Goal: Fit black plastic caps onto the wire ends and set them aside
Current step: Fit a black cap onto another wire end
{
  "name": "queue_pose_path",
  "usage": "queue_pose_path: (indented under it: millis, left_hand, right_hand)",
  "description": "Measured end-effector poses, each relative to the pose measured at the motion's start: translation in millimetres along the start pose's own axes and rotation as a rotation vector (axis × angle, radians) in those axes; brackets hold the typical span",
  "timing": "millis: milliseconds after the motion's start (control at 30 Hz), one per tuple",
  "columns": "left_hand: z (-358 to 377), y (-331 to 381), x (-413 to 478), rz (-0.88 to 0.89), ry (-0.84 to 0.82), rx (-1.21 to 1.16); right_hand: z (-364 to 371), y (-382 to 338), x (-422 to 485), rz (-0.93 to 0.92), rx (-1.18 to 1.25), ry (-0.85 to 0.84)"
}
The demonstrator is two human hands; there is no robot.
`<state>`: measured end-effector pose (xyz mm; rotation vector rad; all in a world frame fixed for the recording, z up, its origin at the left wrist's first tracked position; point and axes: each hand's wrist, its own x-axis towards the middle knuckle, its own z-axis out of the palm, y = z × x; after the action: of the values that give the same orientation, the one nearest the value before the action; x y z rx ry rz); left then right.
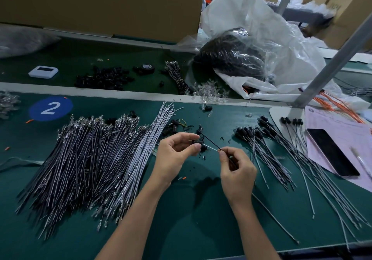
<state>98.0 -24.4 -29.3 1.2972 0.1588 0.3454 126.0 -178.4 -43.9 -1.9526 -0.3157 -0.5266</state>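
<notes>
My left hand (pixel 175 155) pinches a small black plastic cap (pixel 198 144) above the green mat. My right hand (pixel 235 169) grips a thin wire (pixel 211 143) between thumb and forefinger, with the wire's far end at the cap. A large heap of uncapped dark and grey wires (pixel 90 163) lies to the left of my hands. To the right spreads a fan of wires with black caps on their ends (pixel 261 139). Loose black caps (pixel 175 125) lie just beyond my left hand.
A phone (pixel 332 152) rests on pink paper (pixel 342 131) at the right. Beyond the white divider lie a pile of black caps (pixel 104 77), a tape roll (pixel 147 68), a small white device (pixel 43 71), clear bulbs (pixel 211 90) and a plastic bag of black parts (pixel 231 54). Orange wires (pixel 338 104) sit far right.
</notes>
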Motion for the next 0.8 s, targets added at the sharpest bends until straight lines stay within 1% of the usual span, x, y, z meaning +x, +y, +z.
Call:
queue_pose_path:
  millis: [133,233,367,467,567,667,800]
  left_hand:
    - [3,-2,-1,0.023,0.011,0.037]
    - [4,-3,-1,-0.035,-0.028,0.025]
    - [2,-2,-1,-0.090,-0.094,-0.013]
    - [2,-1,-1,-0.087,-0.046,-0.051]
    - [0,2,0,-0.090,0.008,-0.101]
    - [-1,3,2,-0.096,0.027,-0.142]
    - [0,4,2,-0.101,0.037,-0.156]
  right_hand:
    - [1,0,0,-0.004,-0.015,-0.016]
    - [2,-1,1,-0.011,-0.025,-0.052]
    - [1,-4,2,0.012,-0.016,-0.033]
    - [-6,-7,2,-0.026,-0.043,0.030]
    - [-18,-7,5,-0.097,-0.125,0.081]
    - [-29,-5,10,-0.158,-0.198,0.066]
    - [-34,-4,13,-0.181,-0.205,0.039]
